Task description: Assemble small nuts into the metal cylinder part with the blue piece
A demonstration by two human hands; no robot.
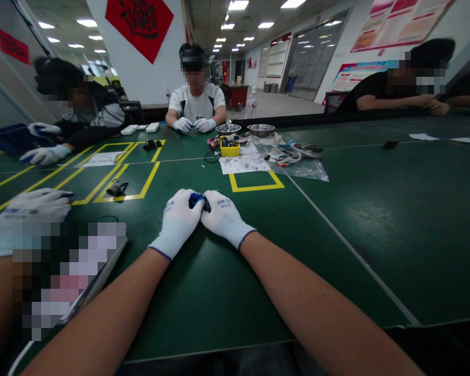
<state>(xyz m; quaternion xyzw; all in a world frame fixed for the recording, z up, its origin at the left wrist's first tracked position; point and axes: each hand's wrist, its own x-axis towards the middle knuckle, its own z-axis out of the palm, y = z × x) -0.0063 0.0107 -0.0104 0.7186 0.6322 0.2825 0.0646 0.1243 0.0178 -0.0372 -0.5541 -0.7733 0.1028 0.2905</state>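
Observation:
My left hand (181, 219) and my right hand (222, 215), both in white gloves with blue palms, meet above the green table (203, 303). Between their curled fingers is a small dark object (206, 204), mostly covered by the gloves. Fingers of both hands close around it, and its exact shape cannot be made out.
Yellow tape outlines the table at left, with a dark metal part (117, 188) inside. Ahead are a yellow box (230, 150), metal bowls (261, 129), a plastic bag (313, 169) and cables. A neighbour's gloved hand (37, 206) lies at left; other people sit around.

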